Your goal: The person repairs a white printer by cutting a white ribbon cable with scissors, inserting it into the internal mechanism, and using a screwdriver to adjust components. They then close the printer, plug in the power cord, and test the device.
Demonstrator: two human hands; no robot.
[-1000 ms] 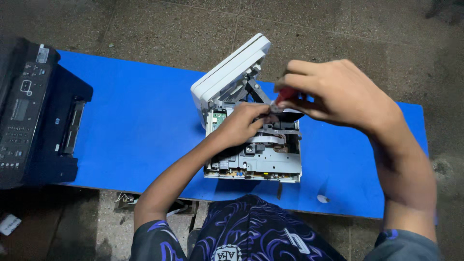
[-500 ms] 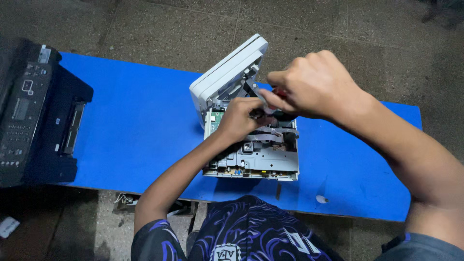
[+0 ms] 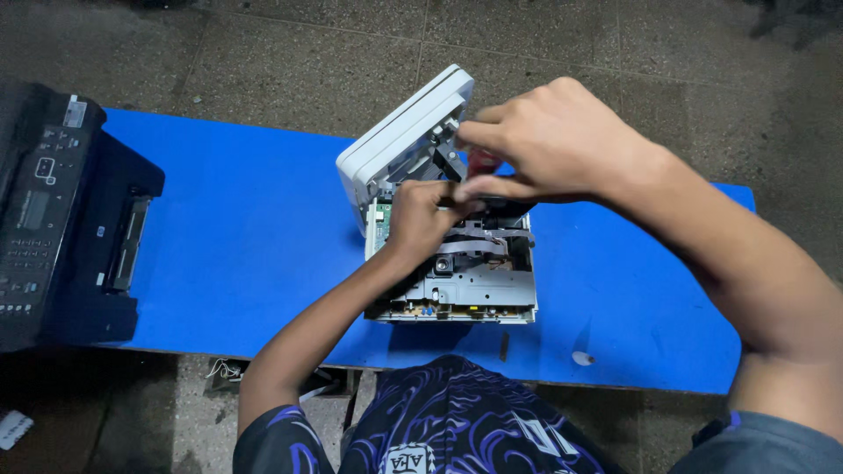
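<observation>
An opened grey device [image 3: 474,294] with bare metal chassis and circuit boards lies on the blue table [image 3: 255,237]. Its white lid [image 3: 399,140] stands tilted up at the back left. My right hand [image 3: 549,140] hovers over the device's back edge, closed on a red-handled screwdriver [image 3: 480,161]. My left hand [image 3: 421,219] reaches in from the lower left, with its fingers curled at the dark shaft just under my right hand. The screwdriver's tip is hidden by both hands.
A black printer [image 3: 53,219] with a button panel sits at the table's left end. A small white scrap [image 3: 580,357] and a dark screw-like bit [image 3: 504,345] lie near the front edge. Grey tiled floor surrounds the table.
My right hand has shifted left and up over the back of the device, turning on the screwdriver. My left hand has stayed inside the device.
</observation>
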